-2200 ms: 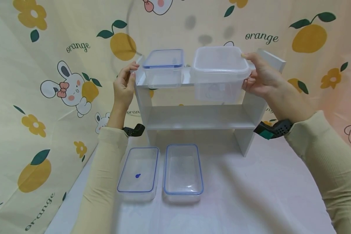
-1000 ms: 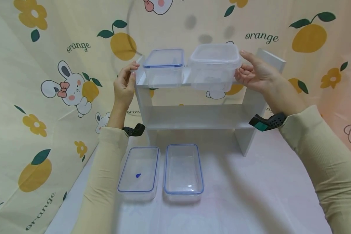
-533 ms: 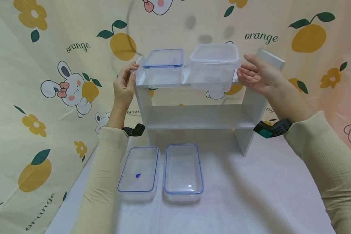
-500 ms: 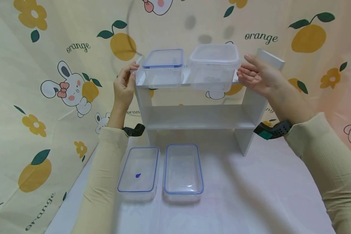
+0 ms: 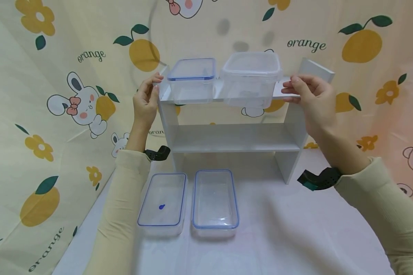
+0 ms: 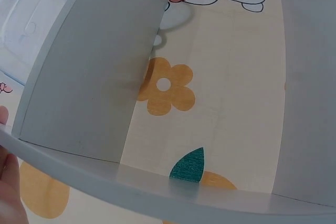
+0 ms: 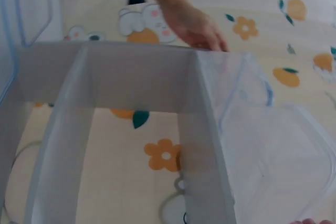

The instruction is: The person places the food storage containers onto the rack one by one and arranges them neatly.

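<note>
Big clear box (image 5: 251,86) with a whitish lid: from my remote seat I see it upright on the top board of the white shelf (image 5: 237,137), toward the right, its near side appearing to reach a little past the board's near edge. To its left, across a narrow gap, I find the blue-rimmed box (image 5: 192,84) on the same board, its lid also on.

On my head feed the right hand (image 5: 313,95) is just to the right of the big clear box and apart from it, palm empty, fingers loosely extended. The left hand (image 5: 146,95) is at the upper end of the shelf's left panel (image 5: 169,122); I read it as clamped there, since my left wrist view shows its fingers on both sides of the panel's edge.

Nearer to me, on the white table (image 5: 278,244), two flat lidded boxes lie side by side, just apart: the left flat box (image 5: 163,194) bears a small blue mark, and the right flat box (image 5: 215,198) has a blue rim too. I see a black device (image 5: 320,178) at the right wrist. Cream cloth (image 5: 99,23) printed with oranges hangs at the far side.
</note>
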`<state>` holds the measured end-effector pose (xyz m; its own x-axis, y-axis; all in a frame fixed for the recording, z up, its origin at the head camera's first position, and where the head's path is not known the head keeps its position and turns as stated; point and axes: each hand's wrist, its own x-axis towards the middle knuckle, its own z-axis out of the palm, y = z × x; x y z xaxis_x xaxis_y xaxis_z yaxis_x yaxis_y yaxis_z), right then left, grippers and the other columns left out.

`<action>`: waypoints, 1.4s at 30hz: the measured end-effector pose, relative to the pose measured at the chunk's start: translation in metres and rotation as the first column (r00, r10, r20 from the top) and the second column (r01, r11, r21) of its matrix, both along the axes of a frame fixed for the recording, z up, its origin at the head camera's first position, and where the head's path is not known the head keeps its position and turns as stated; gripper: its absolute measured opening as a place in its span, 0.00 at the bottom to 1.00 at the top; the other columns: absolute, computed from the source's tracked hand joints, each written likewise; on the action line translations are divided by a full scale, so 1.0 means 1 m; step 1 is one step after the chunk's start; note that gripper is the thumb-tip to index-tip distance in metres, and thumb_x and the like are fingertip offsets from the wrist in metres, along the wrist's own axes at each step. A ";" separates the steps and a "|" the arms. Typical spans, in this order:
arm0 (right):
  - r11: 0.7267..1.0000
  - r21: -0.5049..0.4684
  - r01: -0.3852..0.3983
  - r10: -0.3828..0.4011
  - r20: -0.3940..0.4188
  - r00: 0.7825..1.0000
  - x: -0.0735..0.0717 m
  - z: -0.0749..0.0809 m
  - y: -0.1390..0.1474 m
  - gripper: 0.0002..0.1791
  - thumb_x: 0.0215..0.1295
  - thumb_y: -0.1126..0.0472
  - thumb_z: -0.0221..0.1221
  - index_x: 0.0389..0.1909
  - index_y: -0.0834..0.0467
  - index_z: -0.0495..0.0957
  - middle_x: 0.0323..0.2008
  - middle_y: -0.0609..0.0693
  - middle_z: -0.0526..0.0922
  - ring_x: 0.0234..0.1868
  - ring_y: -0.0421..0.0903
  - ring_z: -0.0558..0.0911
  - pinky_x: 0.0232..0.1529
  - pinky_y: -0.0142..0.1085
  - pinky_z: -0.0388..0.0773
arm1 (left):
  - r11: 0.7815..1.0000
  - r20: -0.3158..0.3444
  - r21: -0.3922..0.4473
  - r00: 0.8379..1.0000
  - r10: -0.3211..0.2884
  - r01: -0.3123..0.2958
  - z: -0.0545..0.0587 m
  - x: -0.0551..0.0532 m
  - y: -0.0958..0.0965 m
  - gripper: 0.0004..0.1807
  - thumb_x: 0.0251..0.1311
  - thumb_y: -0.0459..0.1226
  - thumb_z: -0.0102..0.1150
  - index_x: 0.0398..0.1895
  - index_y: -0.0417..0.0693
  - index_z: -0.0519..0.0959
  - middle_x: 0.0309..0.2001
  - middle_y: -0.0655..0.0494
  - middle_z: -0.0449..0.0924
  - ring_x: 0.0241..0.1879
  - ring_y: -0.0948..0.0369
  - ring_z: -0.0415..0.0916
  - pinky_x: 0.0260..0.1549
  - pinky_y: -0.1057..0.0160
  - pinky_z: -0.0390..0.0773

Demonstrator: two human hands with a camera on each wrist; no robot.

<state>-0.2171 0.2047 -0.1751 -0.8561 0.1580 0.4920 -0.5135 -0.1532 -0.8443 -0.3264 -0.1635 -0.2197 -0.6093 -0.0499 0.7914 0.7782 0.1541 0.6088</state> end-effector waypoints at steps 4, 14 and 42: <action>0.978 0.142 0.152 -0.129 -0.158 0.979 0.004 -0.009 -0.009 0.10 0.65 0.62 0.59 0.44 0.60 0.79 0.38 0.42 0.85 0.41 0.39 0.83 0.43 0.20 0.82 | 1.000 -0.001 0.006 1.000 -0.001 0.001 0.000 0.000 -0.001 0.13 0.70 0.30 0.42 0.49 0.29 0.72 0.61 0.38 0.73 0.70 0.60 0.66 0.73 0.66 0.64; 0.721 0.494 0.486 -0.290 -0.422 0.859 0.004 -0.027 -0.025 0.27 0.64 0.64 0.57 0.64 0.64 0.69 0.68 0.56 0.70 0.70 0.49 0.69 0.67 0.42 0.74 | 1.000 -0.003 0.006 1.000 0.009 -0.009 0.000 0.000 -0.002 0.14 0.70 0.30 0.43 0.50 0.27 0.72 0.60 0.41 0.75 0.70 0.61 0.66 0.72 0.66 0.65; 0.761 0.372 0.532 -0.235 -0.606 0.760 -0.031 -0.043 -0.028 0.41 0.49 0.75 0.68 0.66 0.69 0.63 0.69 0.62 0.68 0.72 0.53 0.67 0.73 0.38 0.66 | 1.000 -0.012 0.000 1.000 0.004 -0.004 -0.001 -0.003 -0.001 0.13 0.70 0.30 0.43 0.50 0.28 0.72 0.61 0.40 0.75 0.69 0.59 0.67 0.72 0.66 0.65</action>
